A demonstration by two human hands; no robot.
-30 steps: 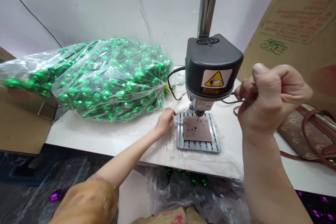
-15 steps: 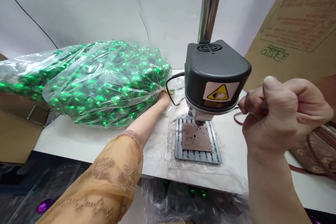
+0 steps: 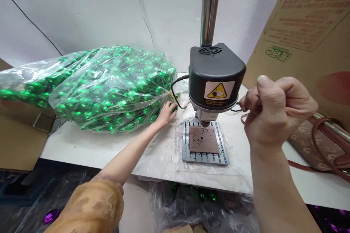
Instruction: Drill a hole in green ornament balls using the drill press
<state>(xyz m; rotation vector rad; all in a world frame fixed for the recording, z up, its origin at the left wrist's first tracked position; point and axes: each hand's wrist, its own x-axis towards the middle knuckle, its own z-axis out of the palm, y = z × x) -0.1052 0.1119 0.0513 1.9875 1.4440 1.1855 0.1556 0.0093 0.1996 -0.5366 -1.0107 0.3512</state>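
Observation:
A small bench drill (image 3: 216, 76) with a black head stands on a chrome column over a ribbed grey base plate (image 3: 204, 142) that carries a brown pad. My right hand (image 3: 276, 111) is a closed fist beside the drill head, wrapped round its thin lever. My left hand (image 3: 166, 113) reaches to the mouth of a clear plastic bag of shiny green beads (image 3: 109, 87), its fingers closed on a green bead at the opening.
The white table (image 3: 90, 145) has dark specks round the drill. A large cardboard box (image 3: 308, 32) leans at the right, with a brown handbag (image 3: 322, 145) below it. More plastic bags with green and purple beads lie under the table edge.
My left hand went from beside the base plate into the bag's mouth, then drew back a little with a green bead. My right fist stays on the lever.

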